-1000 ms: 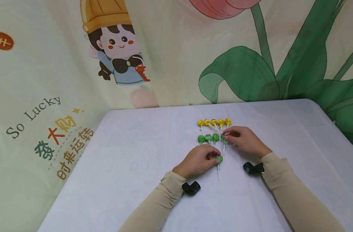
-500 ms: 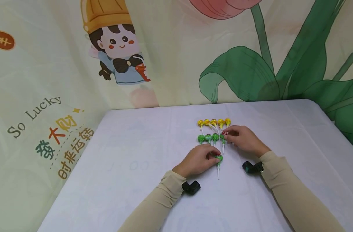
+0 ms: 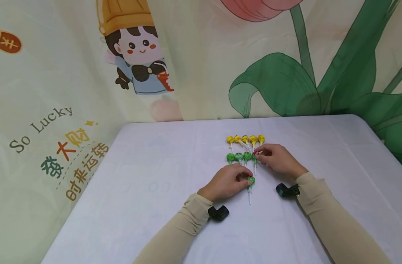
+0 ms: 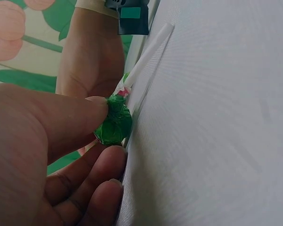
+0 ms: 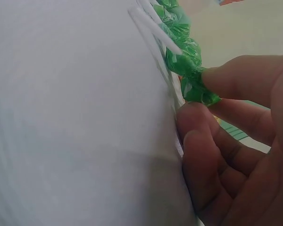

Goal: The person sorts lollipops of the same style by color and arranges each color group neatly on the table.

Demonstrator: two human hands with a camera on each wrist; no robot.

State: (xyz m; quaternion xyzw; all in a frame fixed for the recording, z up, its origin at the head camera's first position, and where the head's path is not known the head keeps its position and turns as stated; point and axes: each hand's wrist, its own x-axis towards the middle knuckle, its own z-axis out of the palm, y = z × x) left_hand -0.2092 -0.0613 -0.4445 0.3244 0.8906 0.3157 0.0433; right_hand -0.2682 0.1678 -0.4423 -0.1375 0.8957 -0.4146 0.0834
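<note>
My left hand [image 3: 225, 183] pinches a green-wrapped lollipop [image 4: 114, 123] by its round head, thumb on one side and fingers on the other. Its white stick [image 4: 151, 52] points back toward me. Farther up the table, my right hand [image 3: 278, 158] pinches another green lollipop [image 5: 198, 89] between thumb and fingertips. This one sits at the right end of a row of green lollipops [image 3: 238, 157], heads side by side. Behind that row lies a row of yellow lollipops [image 3: 245, 139]. My left hand hides part of the green row's sticks.
A white cloth covers the table [image 3: 148, 157]. A printed curtain [image 3: 201, 66] with a cartoon figure and green leaves hangs behind its far edge. Each wrist wears a black camera, one on the left [image 3: 218, 213] and one on the right [image 3: 287, 190].
The head view has shifted slightly. Both hands keep their grips on the green lollipops; the right hand's lollipop has moved slightly toward the row.
</note>
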